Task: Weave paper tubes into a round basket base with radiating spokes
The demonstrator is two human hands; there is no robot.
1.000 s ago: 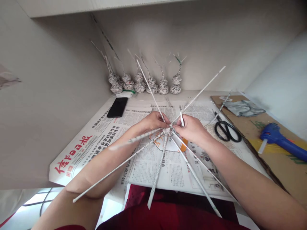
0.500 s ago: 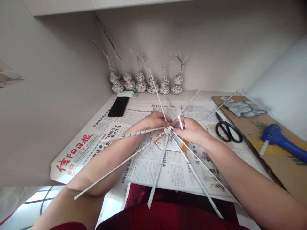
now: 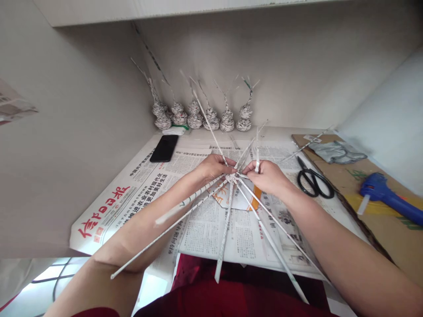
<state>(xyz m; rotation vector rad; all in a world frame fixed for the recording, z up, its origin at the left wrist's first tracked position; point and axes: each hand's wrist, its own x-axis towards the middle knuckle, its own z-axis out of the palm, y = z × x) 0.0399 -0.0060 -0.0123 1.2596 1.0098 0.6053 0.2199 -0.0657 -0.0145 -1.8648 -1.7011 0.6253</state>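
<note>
Several rolled newspaper tubes radiate from a small woven centre (image 3: 232,178) in front of me. My left hand (image 3: 216,167) pinches this weave at its upper left, fingertips against the bases of the tubes. At its right side, my right hand (image 3: 265,174) is closed on one paper tube (image 3: 257,149), whose end points up past the fingers. Other tubes spread towards me, such as a long one (image 3: 222,242) reaching the table's front edge. Beneath the weave lies a white and orange printed piece (image 3: 254,200), partly covered.
Newspaper (image 3: 109,211) covers the table. Several woven gourd shapes (image 3: 227,121) line the back wall, with a black phone (image 3: 164,148) in front. To the right are black scissors (image 3: 313,178), a cardboard sheet (image 3: 350,211), a grey cloth (image 3: 337,150) and a blue glue gun (image 3: 390,193).
My right hand has drawn slightly right, away from the centre, and the tube in it now stands more upright. The spread of tubes has turned a little; my left hand stays at the weave.
</note>
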